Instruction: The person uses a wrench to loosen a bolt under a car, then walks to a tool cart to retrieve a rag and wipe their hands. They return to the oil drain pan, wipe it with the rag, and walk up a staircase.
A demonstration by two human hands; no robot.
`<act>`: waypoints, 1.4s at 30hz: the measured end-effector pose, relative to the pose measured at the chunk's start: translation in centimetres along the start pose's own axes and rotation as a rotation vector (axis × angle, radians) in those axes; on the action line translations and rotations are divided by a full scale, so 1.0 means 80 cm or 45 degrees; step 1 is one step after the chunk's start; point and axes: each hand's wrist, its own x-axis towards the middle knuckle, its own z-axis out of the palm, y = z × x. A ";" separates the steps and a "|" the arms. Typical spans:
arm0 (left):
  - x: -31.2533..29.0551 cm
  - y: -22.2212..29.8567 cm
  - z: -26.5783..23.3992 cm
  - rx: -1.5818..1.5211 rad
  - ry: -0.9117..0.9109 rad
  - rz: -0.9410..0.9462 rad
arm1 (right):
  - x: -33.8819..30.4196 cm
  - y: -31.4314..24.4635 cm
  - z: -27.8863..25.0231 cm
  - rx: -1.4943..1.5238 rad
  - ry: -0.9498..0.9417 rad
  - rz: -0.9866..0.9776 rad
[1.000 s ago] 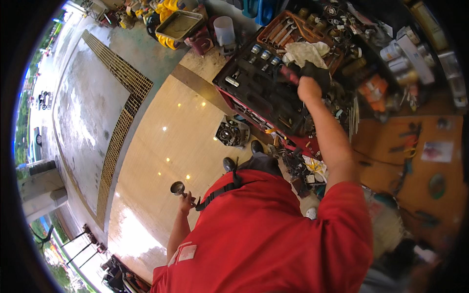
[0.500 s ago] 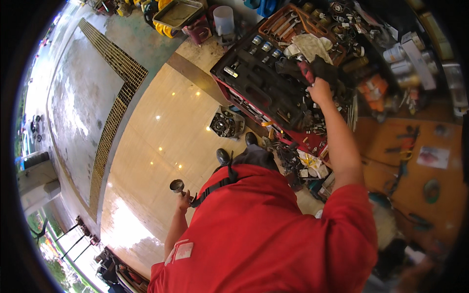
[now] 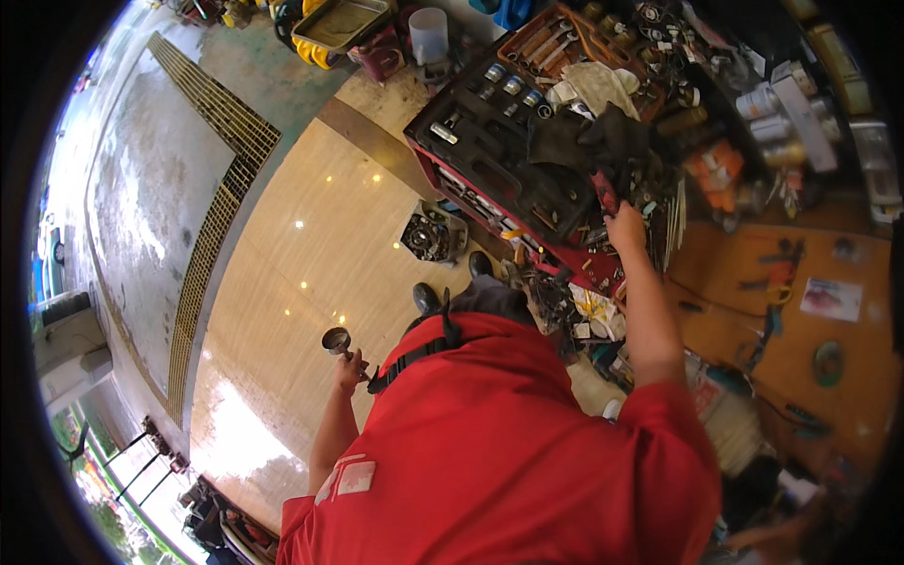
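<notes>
My left hand (image 3: 351, 370) is closed round the handle of a round, hollow metal cup-shaped tool (image 3: 334, 341), held out over the floor on the left. My right hand (image 3: 626, 229) grips a red and black handled tool (image 3: 604, 192) above the front right part of a red tool chest (image 3: 589, 271); its exact kind cannot be made out. The tool's far end meets a dark cloth (image 3: 612, 137) lying on the chest. Beside the cloth is a black moulded socket tray (image 3: 513, 151) with several sockets in it.
An orange-brown tray (image 3: 556, 45) of wrenches and a pale glove (image 3: 598, 89) lie at the chest's far side. A container of metal parts (image 3: 433, 235) stands on the floor before my shoes. On the right, tools hang on a brown board (image 3: 725, 273).
My right hand has come nearer to me with the red-handled tool, away from the pale glove. My left hand has shifted slightly, still holding the cup-shaped tool.
</notes>
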 end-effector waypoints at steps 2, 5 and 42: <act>0.001 0.006 -0.001 -0.017 0.002 -0.008 | -0.015 -0.016 -0.016 -0.054 0.130 0.009; 0.004 0.006 -0.002 0.012 -0.022 0.013 | -0.029 -0.061 -0.046 0.175 0.045 -0.158; -0.050 -0.072 0.014 -0.283 0.090 0.036 | 0.135 -0.170 0.024 -0.142 -0.266 -0.816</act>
